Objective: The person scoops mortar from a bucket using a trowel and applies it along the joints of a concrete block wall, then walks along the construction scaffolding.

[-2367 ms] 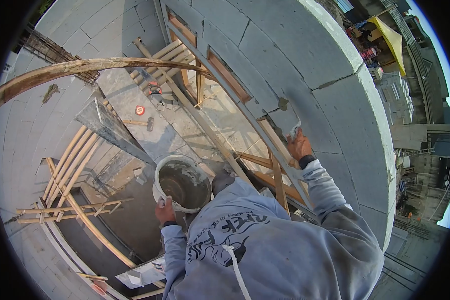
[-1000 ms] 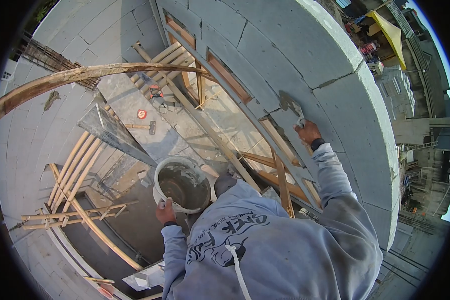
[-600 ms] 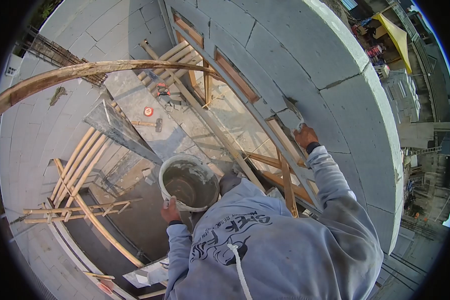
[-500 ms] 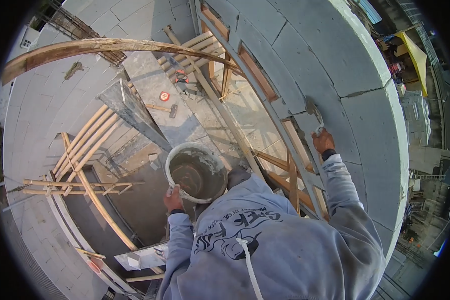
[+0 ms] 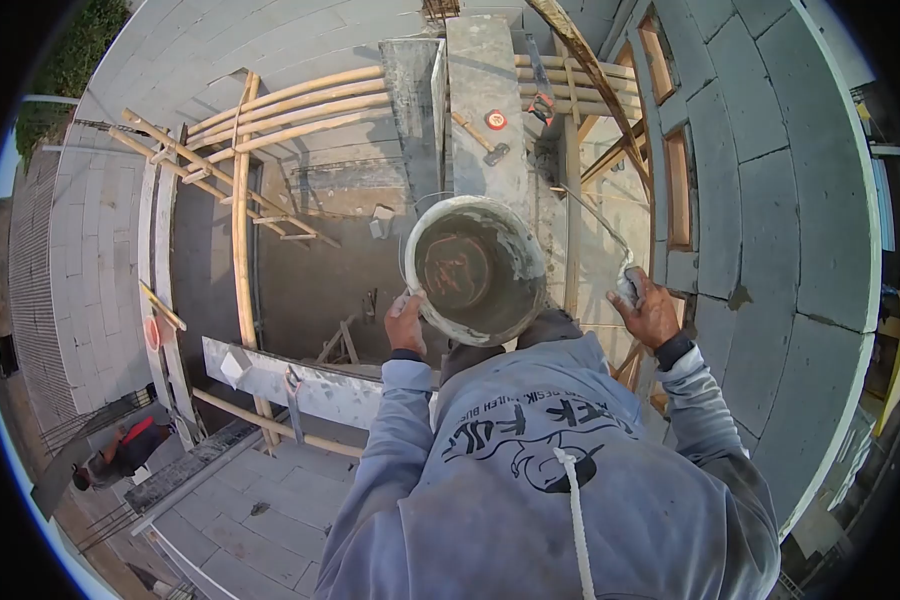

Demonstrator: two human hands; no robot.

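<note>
My left hand [image 5: 406, 325] grips the near-left rim of a mortar-smeared bucket [image 5: 518, 262]. The bucket tilts toward me, and its inside shows grey smears with a reddish patch at the bottom. In my right hand [image 5: 652, 314] is a trowel [image 5: 626, 250], held by its mortar-coated handle. Its thin blade is seen nearly edge-on, pointing up and left, apart from both the bucket and the grey block wall [image 5: 765, 210] on the right. A small mortar patch [image 5: 739, 297] marks a joint in that wall.
Beyond the bucket, a hammer [image 5: 482, 140], a red tape measure [image 5: 496, 120] and a handsaw [image 5: 540, 95] lie on a plank [image 5: 485, 70]. Wooden poles [image 5: 310, 100] span the opening at left. Another person [image 5: 120, 455] is at lower left.
My view has turned toward the right wall's left side. The trowel has come away from the block wall toward the bucket. My left hand keeps its hold on the rim.
</note>
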